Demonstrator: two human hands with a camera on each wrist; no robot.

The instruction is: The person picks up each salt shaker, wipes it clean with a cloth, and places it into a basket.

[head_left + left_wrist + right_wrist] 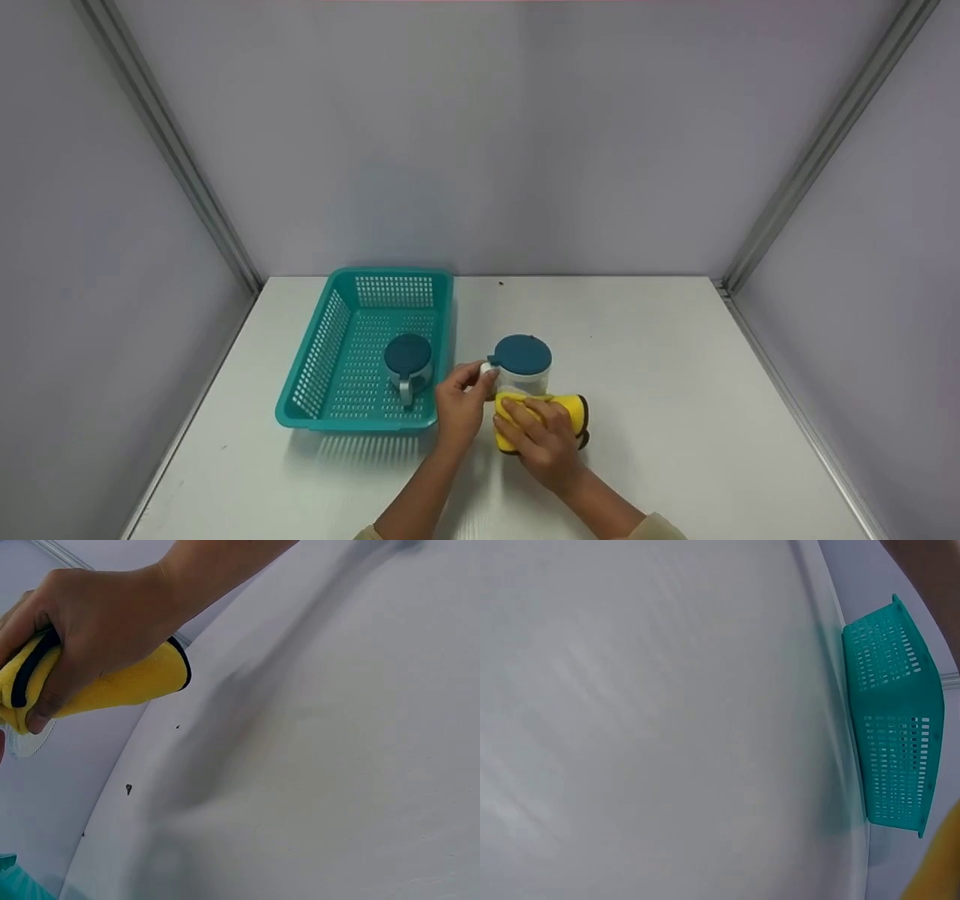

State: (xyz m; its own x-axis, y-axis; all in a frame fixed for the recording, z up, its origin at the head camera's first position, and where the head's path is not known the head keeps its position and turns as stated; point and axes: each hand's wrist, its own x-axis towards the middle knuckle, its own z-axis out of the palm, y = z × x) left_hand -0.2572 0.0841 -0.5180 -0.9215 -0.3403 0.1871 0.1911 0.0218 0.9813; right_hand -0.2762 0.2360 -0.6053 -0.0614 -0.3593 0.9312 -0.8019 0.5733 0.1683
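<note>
A lidded mug (523, 355) with a dark blue lid and a pale, see-through body is in the middle of the head view. My left hand (460, 409) pinches its white handle (487, 369) from the left. On the near side, my right hand (550, 448) grips a folded yellow cloth (571, 411) with black edging and holds it against the mug's body, hiding the lower part. The left wrist view shows the right hand (105, 622) from the side, thumb and fingers round the cloth (135, 682).
Left of the hands stands a teal plastic basket (304, 375) with slotted walls. Inside it, near the right wall, is a second blue-lidded mug (408, 353), its handle towards me. The white table (675, 420) meets grey walls at the back and sides.
</note>
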